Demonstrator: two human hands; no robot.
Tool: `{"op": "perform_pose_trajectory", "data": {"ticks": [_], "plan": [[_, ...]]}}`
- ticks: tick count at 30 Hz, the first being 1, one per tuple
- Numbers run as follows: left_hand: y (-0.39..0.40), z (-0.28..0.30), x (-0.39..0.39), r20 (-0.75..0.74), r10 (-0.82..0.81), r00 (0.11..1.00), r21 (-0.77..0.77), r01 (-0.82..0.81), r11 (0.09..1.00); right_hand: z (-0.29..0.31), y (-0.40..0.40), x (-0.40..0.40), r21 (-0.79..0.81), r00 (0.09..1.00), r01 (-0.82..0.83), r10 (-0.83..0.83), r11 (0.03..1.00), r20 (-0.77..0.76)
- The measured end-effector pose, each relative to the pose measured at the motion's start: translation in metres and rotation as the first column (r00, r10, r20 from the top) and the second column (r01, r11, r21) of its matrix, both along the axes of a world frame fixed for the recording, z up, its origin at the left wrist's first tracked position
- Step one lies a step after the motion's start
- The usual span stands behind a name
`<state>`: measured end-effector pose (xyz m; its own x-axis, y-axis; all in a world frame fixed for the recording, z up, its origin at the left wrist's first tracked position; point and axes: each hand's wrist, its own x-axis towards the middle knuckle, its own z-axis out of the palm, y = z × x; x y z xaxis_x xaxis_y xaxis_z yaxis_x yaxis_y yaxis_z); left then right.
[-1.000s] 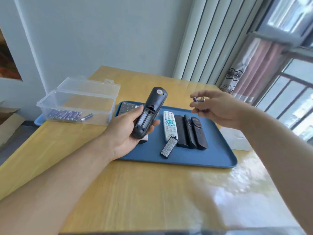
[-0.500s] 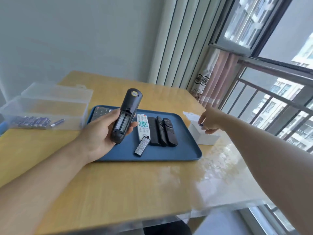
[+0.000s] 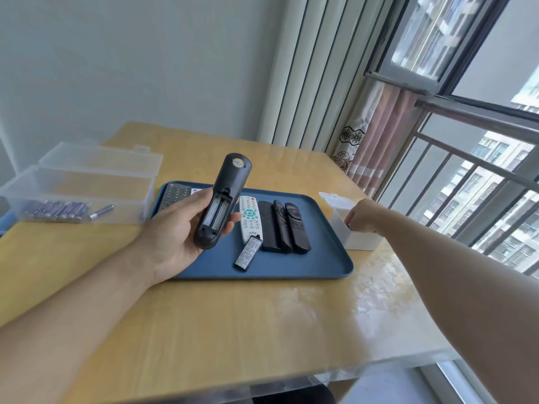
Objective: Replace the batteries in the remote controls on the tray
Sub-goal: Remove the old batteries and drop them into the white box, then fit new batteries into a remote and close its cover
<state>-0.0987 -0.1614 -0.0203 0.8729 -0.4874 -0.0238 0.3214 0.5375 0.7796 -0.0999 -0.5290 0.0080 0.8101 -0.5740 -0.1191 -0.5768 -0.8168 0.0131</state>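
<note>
— Head view: where is the remote?
— I see my left hand (image 3: 175, 228) gripping the black remote (image 3: 222, 201) above the blue tray (image 3: 326, 266), battery bay facing me, long axis tilted up and away.
— And the right?
— My right hand (image 3: 363, 215) sits curled at the white box (image 3: 357, 242); I cannot tell what it holds. The clear bin (image 3: 78, 196) on the bench (image 3: 233, 330) holds batteries (image 3: 55, 210).
</note>
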Motion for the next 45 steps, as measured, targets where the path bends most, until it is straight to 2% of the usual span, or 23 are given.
{"op": "perform_pose_trajectory", "data": {"ticks": [5,8,12,14,15,17,20,22,25,30,33,35,37,40,45], "plan": [[0.001,-0.001,0.002,-0.029,0.010,1.000,-0.044,-0.011,0.999,0.007,0.005,-0.002,-0.076,0.998,0.007,-0.012,0.997,-0.065],[0.003,-0.002,0.005,-0.039,0.047,0.998,-0.082,-0.050,0.995,0.011,0.004,0.001,-0.144,0.997,-0.052,0.043,0.988,-0.062],[0.000,-0.002,0.006,-0.034,0.103,0.994,-0.063,-0.105,0.993,0.031,0.007,0.007,-0.144,0.991,-0.037,0.055,0.989,0.122],[0.002,-0.001,0.007,-0.029,0.130,0.991,-0.040,-0.131,0.991,0.045,0.032,0.011,-0.173,0.962,-0.133,0.169,0.976,0.215],[0.002,-0.001,0.006,-0.024,0.137,0.990,-0.033,-0.137,0.990,0.050,0.050,0.011,-0.096,0.931,-0.219,0.238,0.971,0.278],[0.004,0.000,0.006,0.006,0.143,0.990,0.010,-0.143,0.990,0.055,0.092,0.006,0.218,0.857,-0.412,0.295,0.885,0.423],[0.004,-0.001,0.003,0.066,0.090,0.994,0.091,-0.096,0.991,0.054,0.150,-0.003,0.573,0.822,-0.544,0.251,0.613,0.512],[0.004,-0.001,0.001,0.077,0.022,0.997,0.123,-0.032,0.992,0.048,0.173,-0.002,0.655,0.814,-0.572,0.242,0.493,0.529],[0.003,-0.004,0.002,0.091,-0.021,0.996,0.179,0.004,0.984,0.036,0.187,0.004,0.680,0.807,-0.588,0.254,0.439,0.534],[0.004,-0.002,0.005,0.128,0.065,0.990,0.245,-0.095,0.965,0.030,0.188,0.010,0.824,0.863,-0.504,0.113,0.258,0.493],[0.014,0.004,0.016,0.146,0.300,0.943,0.243,-0.328,0.913,0.026,0.186,0.013,0.853,0.909,-0.415,0.103,0.316,0.405],[0.021,0.003,0.025,0.246,0.474,0.846,0.253,-0.528,0.811,0.021,0.188,0.017,0.844,0.921,-0.388,0.122,0.369,0.370],[0.026,-0.003,0.032,0.376,0.541,0.753,0.293,-0.650,0.701,0.014,0.191,0.023,0.822,0.926,-0.374,0.129,0.430,0.355],[0.028,-0.014,0.037,0.564,0.450,0.692,0.422,-0.710,0.564,0.007,0.200,0.032,0.774,0.938,-0.345,0.160,0.531,0.308],[0.029,-0.023,0.039,0.692,0.218,0.688,0.567,-0.706,0.424,0.011,0.212,0.043,0.619,0.943,-0.331,0.279,0.712,0.183]]}}
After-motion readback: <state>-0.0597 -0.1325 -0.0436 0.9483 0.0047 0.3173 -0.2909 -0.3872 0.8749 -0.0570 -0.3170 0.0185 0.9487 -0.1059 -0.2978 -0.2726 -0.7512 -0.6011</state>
